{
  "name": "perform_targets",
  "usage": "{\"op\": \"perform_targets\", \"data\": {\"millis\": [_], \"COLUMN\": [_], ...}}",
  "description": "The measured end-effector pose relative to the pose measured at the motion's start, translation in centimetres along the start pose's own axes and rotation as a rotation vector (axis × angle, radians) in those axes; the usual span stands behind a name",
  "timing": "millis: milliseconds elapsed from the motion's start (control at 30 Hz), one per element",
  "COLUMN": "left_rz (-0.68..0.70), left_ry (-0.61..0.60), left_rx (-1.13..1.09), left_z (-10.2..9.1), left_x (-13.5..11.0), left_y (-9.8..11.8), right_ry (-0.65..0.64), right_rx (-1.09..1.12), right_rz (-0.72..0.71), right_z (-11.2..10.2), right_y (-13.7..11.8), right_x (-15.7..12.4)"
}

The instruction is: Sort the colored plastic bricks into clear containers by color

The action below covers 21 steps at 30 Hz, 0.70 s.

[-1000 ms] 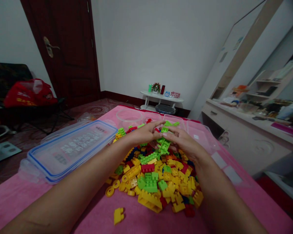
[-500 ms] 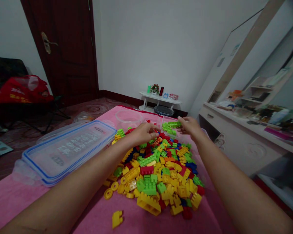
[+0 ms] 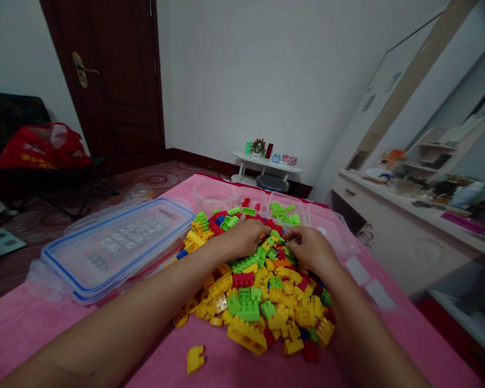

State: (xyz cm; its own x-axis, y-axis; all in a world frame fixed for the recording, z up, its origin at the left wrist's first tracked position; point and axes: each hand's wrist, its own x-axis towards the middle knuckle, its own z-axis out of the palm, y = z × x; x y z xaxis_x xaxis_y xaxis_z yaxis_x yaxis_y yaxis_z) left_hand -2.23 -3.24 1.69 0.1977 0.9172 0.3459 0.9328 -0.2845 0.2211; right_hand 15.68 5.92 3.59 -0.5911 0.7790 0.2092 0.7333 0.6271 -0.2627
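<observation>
A heap of yellow, green, red and blue toy bricks (image 3: 262, 302) lies on the pink table cover (image 3: 32, 339). My left hand (image 3: 246, 237) rests on the far side of the heap, its fingers curled down among green bricks. My right hand (image 3: 311, 249) is close beside it, fingertips pinched together at the bricks. What either hand grips is hidden by the fingers. Behind the hands, several light green bricks (image 3: 285, 211) lie in a clear tray (image 3: 307, 213).
A clear lid with a blue rim (image 3: 117, 245) lies to the left of the heap. A round clear tub (image 3: 212, 191) stands at the back. One yellow brick (image 3: 196, 358) lies loose near the front. A white dresser (image 3: 404, 231) runs along the right.
My right hand has come back from the clear tray at the back, where green bricks now lie, to the heap. My left hand has sunk a little deeper into the bricks.
</observation>
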Motion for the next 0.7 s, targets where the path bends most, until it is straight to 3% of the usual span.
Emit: {"op": "perform_targets", "data": {"millis": [167,333,533,700], "left_rz": [-0.041,-0.028,-0.023,-0.034], "left_ry": [0.007,0.046,0.002,-0.009], "left_rx": [0.002,0.032,0.046,0.074], "left_z": [-0.2,0.0,1.0,0.9], "left_x": [0.1,0.0,0.0,0.1], "left_y": [0.2,0.4,-0.1,0.0], "right_ry": [-0.01,-0.112,-0.153,-0.184], "right_rx": [-0.056,-0.108,-0.087,-0.069], "right_rz": [0.043,0.006,-0.051,-0.197], "right_z": [-1.6,-2.5,-2.1,-1.5], "right_y": [1.1,2.0,2.2,0.9], "right_x": [0.1,-0.1,-0.1,-0.7]}}
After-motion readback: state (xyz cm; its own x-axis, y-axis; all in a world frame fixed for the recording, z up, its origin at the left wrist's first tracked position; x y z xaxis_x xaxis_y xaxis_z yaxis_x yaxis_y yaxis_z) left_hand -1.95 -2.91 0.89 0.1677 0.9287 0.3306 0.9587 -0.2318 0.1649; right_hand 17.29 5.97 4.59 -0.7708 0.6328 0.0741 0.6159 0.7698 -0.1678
